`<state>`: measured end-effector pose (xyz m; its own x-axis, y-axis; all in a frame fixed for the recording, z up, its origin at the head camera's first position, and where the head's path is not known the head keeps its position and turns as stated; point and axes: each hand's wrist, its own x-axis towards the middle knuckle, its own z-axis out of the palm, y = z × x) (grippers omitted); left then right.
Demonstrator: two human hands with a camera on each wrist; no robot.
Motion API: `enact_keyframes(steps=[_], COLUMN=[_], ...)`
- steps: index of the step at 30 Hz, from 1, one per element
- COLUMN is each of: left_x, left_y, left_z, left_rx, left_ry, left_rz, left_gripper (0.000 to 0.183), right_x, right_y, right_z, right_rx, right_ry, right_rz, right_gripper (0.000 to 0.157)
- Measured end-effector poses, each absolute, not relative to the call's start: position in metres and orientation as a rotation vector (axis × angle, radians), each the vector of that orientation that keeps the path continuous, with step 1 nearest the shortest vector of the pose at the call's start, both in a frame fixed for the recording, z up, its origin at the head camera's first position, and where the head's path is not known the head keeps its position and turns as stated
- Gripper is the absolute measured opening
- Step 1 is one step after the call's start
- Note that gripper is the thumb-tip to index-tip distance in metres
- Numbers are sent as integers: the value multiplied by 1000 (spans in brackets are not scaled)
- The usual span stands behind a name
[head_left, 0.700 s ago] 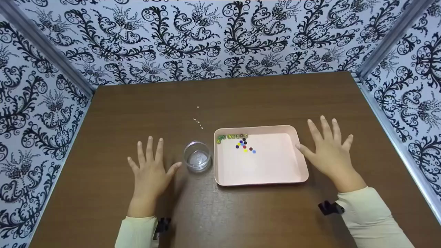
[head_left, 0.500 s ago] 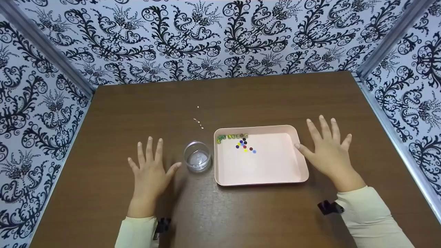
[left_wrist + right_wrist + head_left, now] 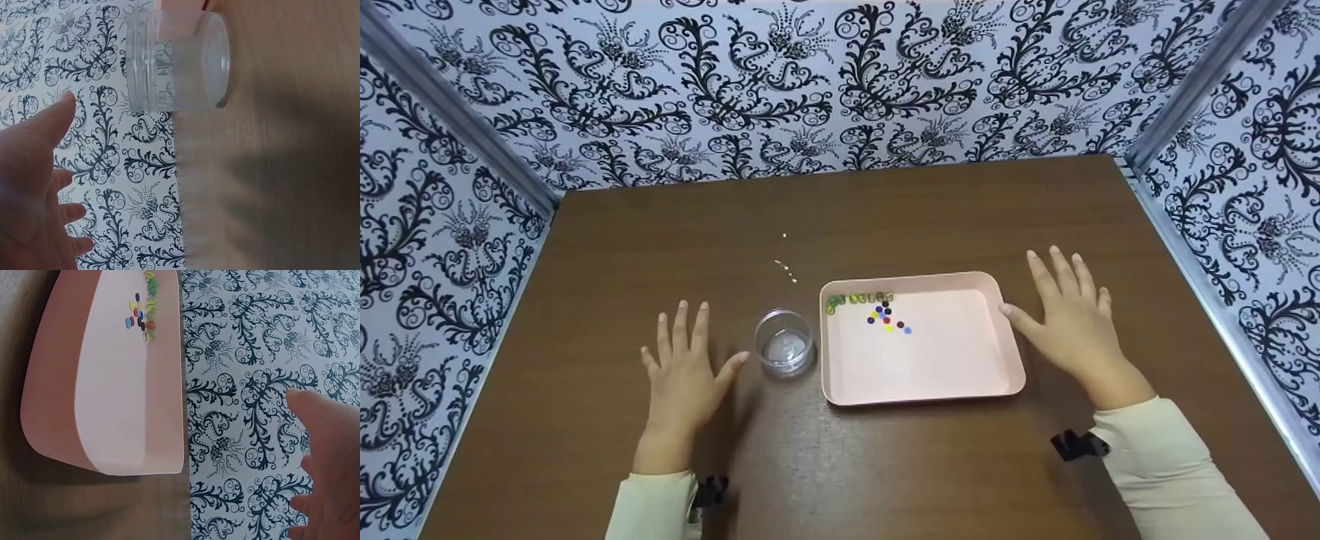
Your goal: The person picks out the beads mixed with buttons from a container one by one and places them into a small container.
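My left hand (image 3: 682, 394) is held with its fingers spread and straight, left of a clear plastic jar (image 3: 784, 346) that has no lid on. The thumb points toward the jar, and the left wrist view shows a gap between the thumb and the jar (image 3: 185, 62). My right hand (image 3: 1072, 330), fingers straight, is beside the right end of a pink tray (image 3: 937, 364); its thumb overlaps the tray's rim in the head view. Inside the tray, glass marbles (image 3: 862, 298) line the far left corner. Several small coloured beads (image 3: 136, 315) lie loosely near them. Neither hand holds anything.
The brown wooden table (image 3: 915, 469) is bounded by patterned panels (image 3: 840, 90) at the back and on both sides. A few tiny white bits (image 3: 785, 268) lie on it behind the jar. Each sleeve carries a black strap mount (image 3: 1080, 445).
The head view has shifted slightly, moving the jar and tray a little left in it. The fingers of the right hand have drawn slightly closer together. The left hand has hardly moved.
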<state>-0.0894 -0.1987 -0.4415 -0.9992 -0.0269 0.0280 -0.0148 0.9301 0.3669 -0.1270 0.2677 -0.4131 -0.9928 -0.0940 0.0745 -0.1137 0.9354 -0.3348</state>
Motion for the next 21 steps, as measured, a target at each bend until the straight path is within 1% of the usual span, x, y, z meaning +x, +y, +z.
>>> enact_keyframes(steps=[15, 21], left_x=[-93, -94], left_y=[-199, -198], left_z=[-449, -451], left_rx=[27, 37], left_ry=[-3057, -3031], left_rz=[-689, -805], left_gripper=[88, 87], right_x=[-134, -137], right_y=[262, 261], right_z=[-408, -410], right_rx=[179, 174], right_ry=[-2973, -2939], right_rz=[651, 708], right_gripper=[79, 77])
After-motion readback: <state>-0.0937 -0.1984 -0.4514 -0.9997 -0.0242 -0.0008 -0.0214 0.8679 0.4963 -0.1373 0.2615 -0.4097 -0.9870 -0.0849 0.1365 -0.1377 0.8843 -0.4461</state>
